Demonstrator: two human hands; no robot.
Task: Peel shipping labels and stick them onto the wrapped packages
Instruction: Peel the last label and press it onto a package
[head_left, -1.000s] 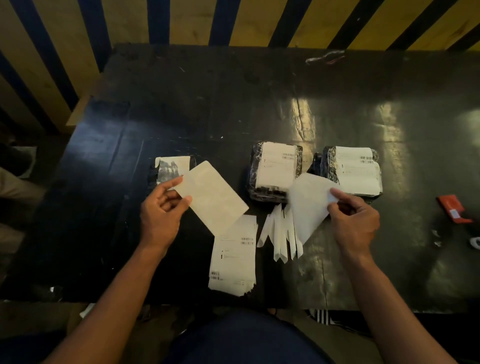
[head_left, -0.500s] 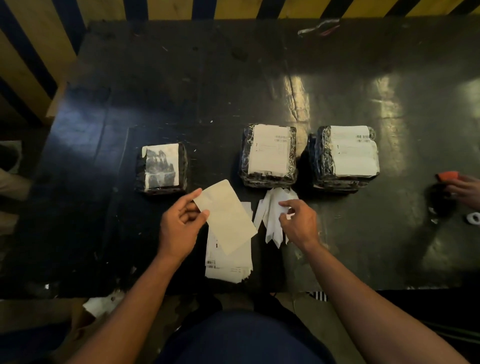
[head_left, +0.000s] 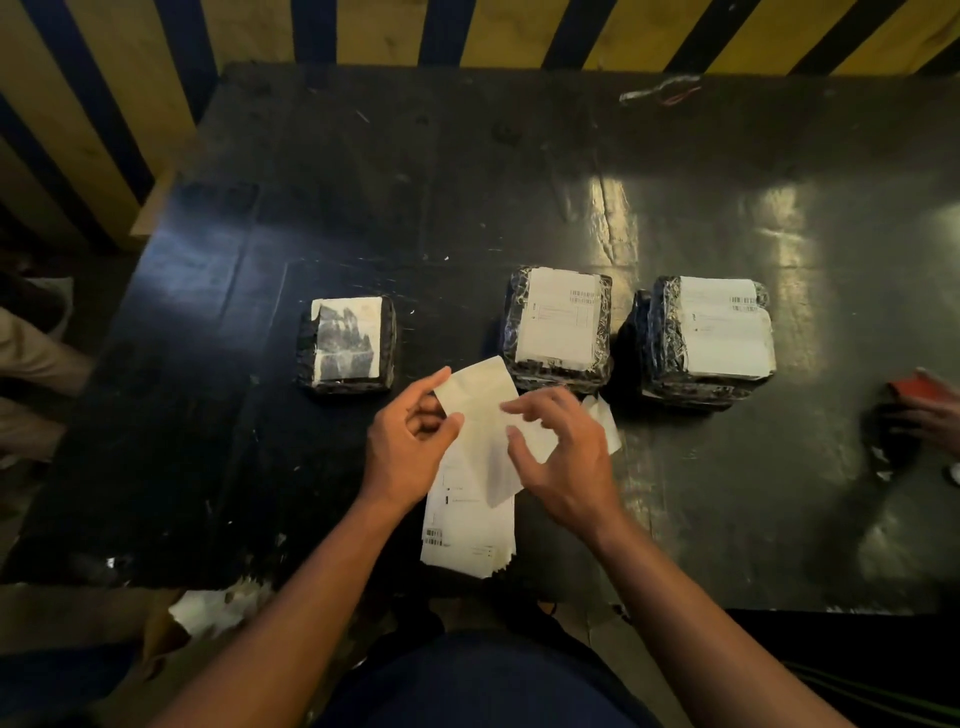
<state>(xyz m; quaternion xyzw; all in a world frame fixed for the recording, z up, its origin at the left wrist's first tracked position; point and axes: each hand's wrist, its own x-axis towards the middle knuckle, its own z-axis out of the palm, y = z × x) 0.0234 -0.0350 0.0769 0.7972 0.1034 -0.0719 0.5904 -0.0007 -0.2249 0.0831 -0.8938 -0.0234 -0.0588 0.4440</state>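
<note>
Head view, label-peeling step. Left hand (head_left: 410, 441) pinching the left edge of a blank-faced label sheet (head_left: 480, 410) above the table (head_left: 363, 208); right hand (head_left: 558, 457) loose-fingered at the sheet's right edge, grasping nothing clearly. Label stack (head_left: 467, 535) flat beneath the hands, at 6 o'clock of the middle package (head_left: 558, 325). Unlabelled package (head_left: 345, 343) at 10 o'clock of the hands; labelled right package (head_left: 711, 338) at 2 o'clock; peeled backing strips (head_left: 605, 421) just right of the right hand. Judged next: lifting a corner to part label from backing, calling for a fine fingertip pinch, then carrying leftward. Barcodes and ruled fields visible on labels; printed text too small to read.
</note>
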